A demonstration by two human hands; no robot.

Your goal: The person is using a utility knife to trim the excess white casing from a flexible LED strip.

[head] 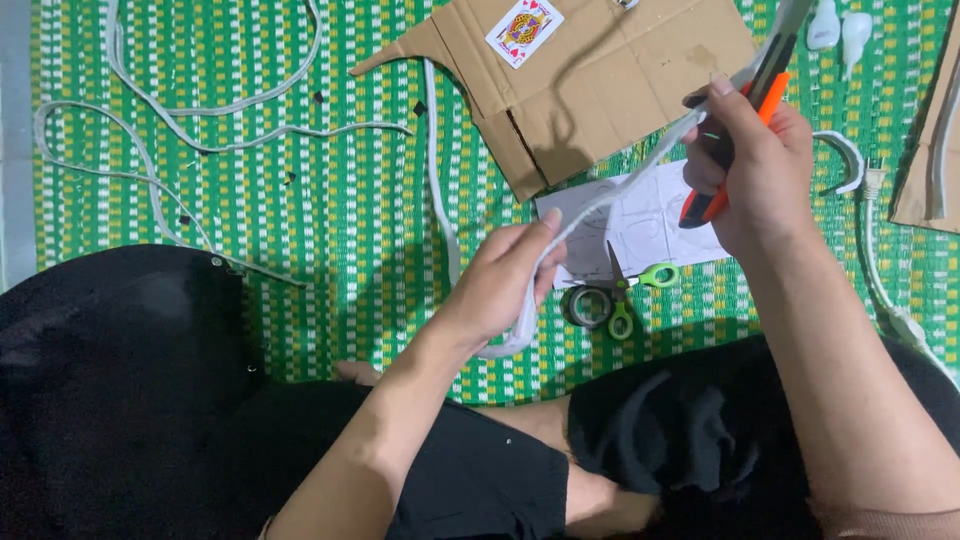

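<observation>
My left hand [505,280] grips a flat white cord [600,200] that runs up and right to my right hand [765,175]. My right hand is closed around an orange and black utility knife [760,95], its blade end pointing up at the cord near my fingertips. The cord hangs in a loop below my left hand. Both hands are raised above a green, white and yellow woven mat [330,200]. I sit cross-legged in black clothing.
A cut brown cardboard piece [600,80] with a playing card [524,30] on it lies at the top. Below it sit a white paper sheet [650,225], green-handled scissors [635,285] and a tape roll [588,305]. Loose white cords [180,110] trail left; small white bottles [840,25] stand top right.
</observation>
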